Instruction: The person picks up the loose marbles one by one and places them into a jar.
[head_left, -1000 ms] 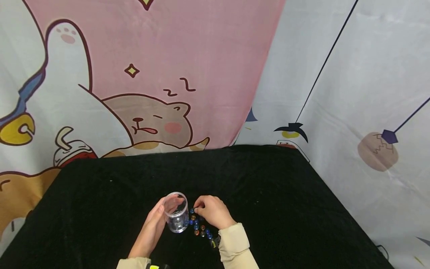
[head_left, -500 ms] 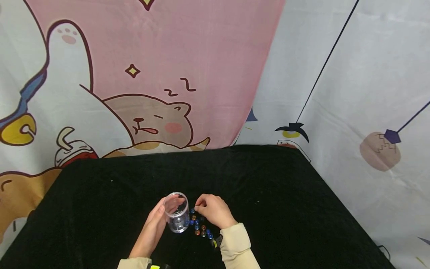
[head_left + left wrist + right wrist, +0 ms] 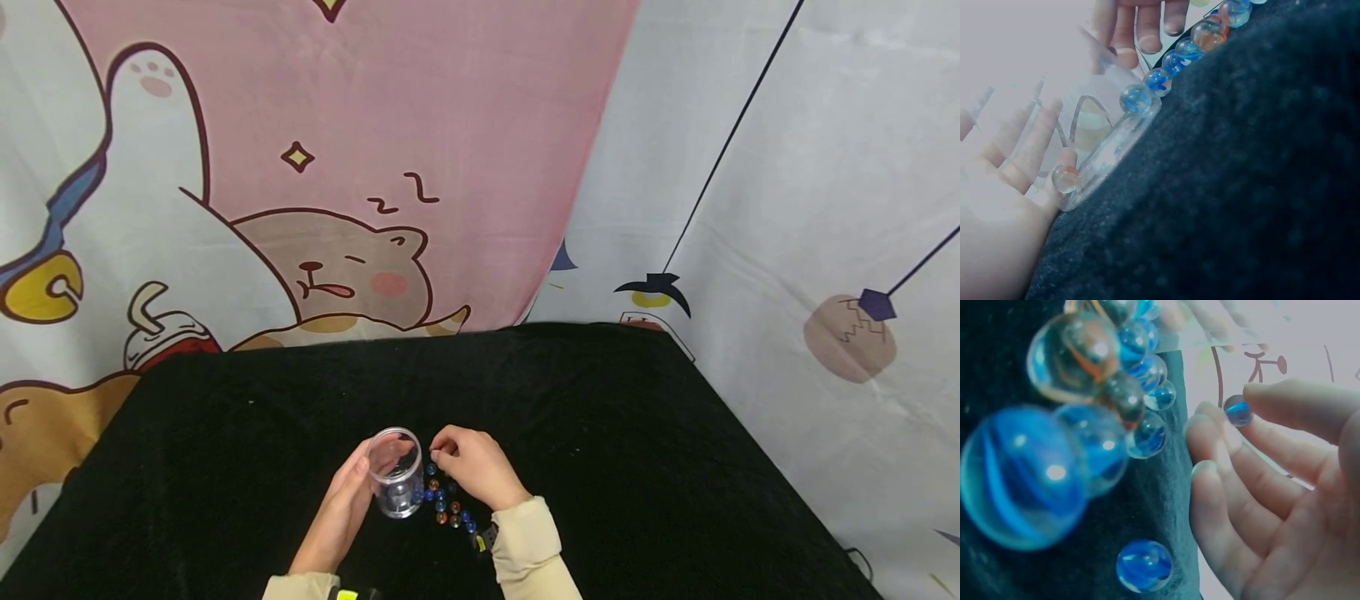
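Note:
A clear, lidless jar (image 3: 396, 483) stands on the black cloth. My left hand (image 3: 347, 504) holds it from the left, with fingers round its far side and the thumb at the near side. Between the thumb and fingertips of my right hand (image 3: 478, 468) is a blue glass marble (image 3: 1238, 410), raised off the cloth just right of the jar's mouth. Loose blue and amber marbles (image 3: 441, 505) lie in a cluster between the jar and the right wrist. An orange-streaked marble (image 3: 1066, 179) shows at the jar's base in the left wrist view; whether it is inside is hard to tell.
Black plush cloth (image 3: 637, 467) covers the table. A printed curtain (image 3: 480, 167) with cartoon animals hangs behind it and along the right side. One blue marble (image 3: 1144, 566) lies a little apart from the cluster.
My right hand has lifted slightly and shifted a little toward the jar's rim, its fingertips now higher above the marbles. My left hand and the jar have stayed put.

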Available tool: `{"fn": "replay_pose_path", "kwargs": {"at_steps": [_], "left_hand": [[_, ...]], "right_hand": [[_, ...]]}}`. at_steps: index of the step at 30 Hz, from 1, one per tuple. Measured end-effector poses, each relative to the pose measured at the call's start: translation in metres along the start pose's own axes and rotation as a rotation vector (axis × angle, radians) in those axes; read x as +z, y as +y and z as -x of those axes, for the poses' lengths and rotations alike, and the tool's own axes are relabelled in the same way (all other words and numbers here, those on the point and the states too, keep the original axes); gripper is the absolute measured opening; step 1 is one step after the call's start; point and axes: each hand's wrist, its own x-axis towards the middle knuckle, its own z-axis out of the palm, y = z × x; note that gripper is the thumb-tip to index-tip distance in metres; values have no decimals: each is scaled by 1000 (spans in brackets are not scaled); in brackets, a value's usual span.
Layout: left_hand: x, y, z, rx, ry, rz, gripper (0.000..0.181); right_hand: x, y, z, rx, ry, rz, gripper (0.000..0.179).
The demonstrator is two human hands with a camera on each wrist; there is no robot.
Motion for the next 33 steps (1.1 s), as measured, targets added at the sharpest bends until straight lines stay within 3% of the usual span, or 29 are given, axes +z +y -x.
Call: {"fn": "replay_pose_path", "kwargs": {"at_steps": [4,17,33], "left_hand": [[1,2,0,-16,6,4,41],[0,1,0,17,-12,-2,42],[-1,-1,1,34,-25,-8,42]], "right_hand": [[-2,-3,0,-26,6,3,7],[-6,-8,1,-74,68,14,6],[-8,-12,1,-76,97,-40,14]]}}
